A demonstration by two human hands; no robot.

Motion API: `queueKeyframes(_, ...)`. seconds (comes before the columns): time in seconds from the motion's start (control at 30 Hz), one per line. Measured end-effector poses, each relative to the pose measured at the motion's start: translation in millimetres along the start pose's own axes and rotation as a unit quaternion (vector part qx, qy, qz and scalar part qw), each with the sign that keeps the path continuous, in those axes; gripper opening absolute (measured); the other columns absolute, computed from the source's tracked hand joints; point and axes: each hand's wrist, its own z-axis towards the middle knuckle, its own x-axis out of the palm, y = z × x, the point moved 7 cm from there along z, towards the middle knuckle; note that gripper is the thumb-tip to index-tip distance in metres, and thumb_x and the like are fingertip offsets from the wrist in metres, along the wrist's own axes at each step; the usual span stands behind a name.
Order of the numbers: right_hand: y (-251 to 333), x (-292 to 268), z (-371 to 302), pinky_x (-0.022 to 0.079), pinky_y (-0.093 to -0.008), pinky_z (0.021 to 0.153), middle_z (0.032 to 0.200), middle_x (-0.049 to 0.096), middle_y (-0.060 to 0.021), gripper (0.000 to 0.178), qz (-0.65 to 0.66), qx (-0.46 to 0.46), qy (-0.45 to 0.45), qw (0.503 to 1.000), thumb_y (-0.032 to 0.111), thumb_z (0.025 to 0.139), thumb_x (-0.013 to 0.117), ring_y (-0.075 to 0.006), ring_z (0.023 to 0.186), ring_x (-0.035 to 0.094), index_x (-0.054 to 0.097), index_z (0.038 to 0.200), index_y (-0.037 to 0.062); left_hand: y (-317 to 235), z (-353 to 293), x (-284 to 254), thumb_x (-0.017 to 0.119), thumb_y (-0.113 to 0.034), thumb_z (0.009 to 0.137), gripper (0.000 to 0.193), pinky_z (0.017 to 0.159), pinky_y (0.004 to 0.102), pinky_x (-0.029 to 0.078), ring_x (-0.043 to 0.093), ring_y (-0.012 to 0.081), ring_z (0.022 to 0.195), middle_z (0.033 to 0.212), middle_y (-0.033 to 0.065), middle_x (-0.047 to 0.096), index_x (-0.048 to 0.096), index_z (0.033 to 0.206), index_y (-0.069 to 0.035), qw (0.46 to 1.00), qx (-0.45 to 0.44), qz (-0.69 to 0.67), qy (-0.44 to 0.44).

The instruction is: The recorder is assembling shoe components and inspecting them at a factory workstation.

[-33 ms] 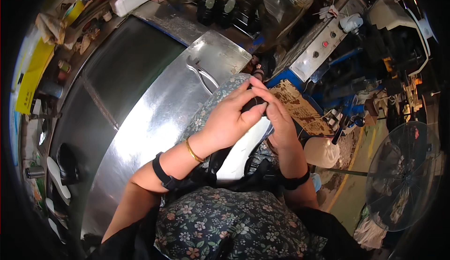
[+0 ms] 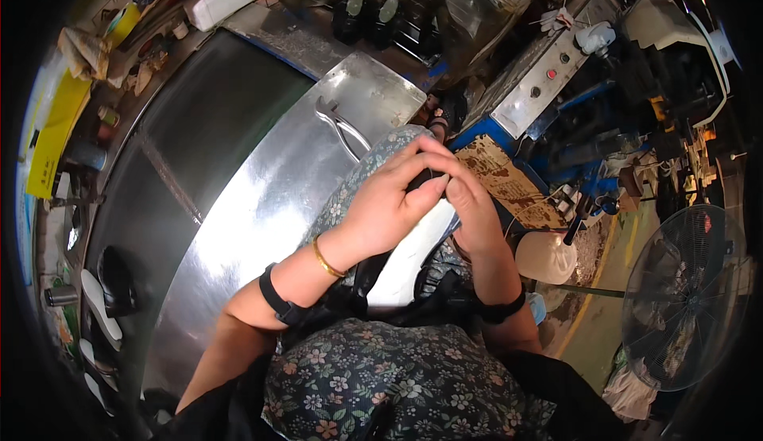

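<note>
A shoe with a white bottom (image 2: 407, 262) lies lengthwise over my lap, its far end dark. My left hand (image 2: 389, 199) wraps over that end from the left, thumb bent toward the middle. From the other side my right hand (image 2: 474, 210) presses against it, and the thumbs almost meet. Fingers of both hands overlap at the top, so most of the shoe's dark end is hidden. Steel pincers (image 2: 343, 127) rest on the shiny metal tabletop (image 2: 246, 214) beyond my left hand.
Left of the metal top runs a dark conveyor belt (image 2: 214, 99) with a black shoe (image 2: 118, 280) and white soles (image 2: 101, 304). Two dark shoes (image 2: 350, 16) stand at the back. A control box (image 2: 540, 83) and a round fan (image 2: 683, 298) are on the right.
My fingers have shifted slightly at the shoe's far end, and the right thumb now shows beside the left one. The items on the belt at left have moved a little nearer.
</note>
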Motion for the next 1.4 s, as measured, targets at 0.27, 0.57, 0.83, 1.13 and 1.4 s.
queueKeyframes(0.27,7,-10,13,0.033,-0.0373,0.111,0.135,0.052,-0.0139,0.029,-0.168,0.021,-0.005,0.986,0.007,0.1,0.041,-0.026,0.13,0.046,0.059,0.122,-0.001,29,13,0,0.061,-0.025,0.097,0.046,0.118,0.0414,0.023,0.028,0.0299,0.147,0.147,0.0178,0.045,0.052,0.137,-0.003,0.999,-0.004,-0.01,0.032)
queueKeyframes(0.57,-12,-12,-4,0.025,-0.0377,0.116,0.147,0.043,-0.0148,0.042,-0.127,0.003,-0.095,0.987,0.008,0.098,0.046,-0.0264,0.14,0.038,0.048,0.139,-0.0008,37,27,-3,0.064,-0.02,0.096,0.046,0.117,0.0361,0.026,0.032,0.0251,0.144,0.153,0.0149,0.035,0.051,0.138,-0.006,0.989,-0.045,-0.078,0.119)
queueKeyframes(0.83,0,2,-18,0.02,-0.0403,0.119,0.156,0.029,-0.0192,0.058,-0.211,-0.074,-0.047,0.974,0.009,0.098,0.051,-0.0314,0.146,0.027,0.029,0.15,-0.0028,27,25,-10,0.078,-0.029,0.084,0.076,0.117,0.0367,0.027,0.032,0.0217,0.143,0.158,0.0091,0.027,0.041,0.146,-0.009,0.977,-0.032,-0.049,0.206)
queueKeyframes(1.13,-4,-4,-15,0.022,-0.0377,0.118,0.158,0.027,-0.0163,0.081,0.004,0.027,0.007,1.0,0.018,0.09,0.071,-0.0247,0.146,0.026,0.024,0.153,-0.002,30,-2,-9,0.068,-0.017,0.092,0.08,0.121,0.0356,0.015,0.016,0.0225,0.151,0.163,0.012,0.017,0.022,0.156,-0.006,0.969,-0.037,-0.2,0.142)
queueKeyframes(1.4,10,-5,15,0.049,-0.0337,0.096,0.122,0.063,-0.0163,0.055,-0.253,-0.055,-0.127,0.958,0.015,0.075,0.086,-0.021,0.11,0.062,0.058,0.119,-0.0024,38,-4,-5,0.092,-0.027,0.068,0.129,0.12,0.0373,0.018,0.016,0.0235,0.149,0.162,0.0158,0.015,0.002,0.158,-0.008,0.98,-0.005,-0.109,0.166)
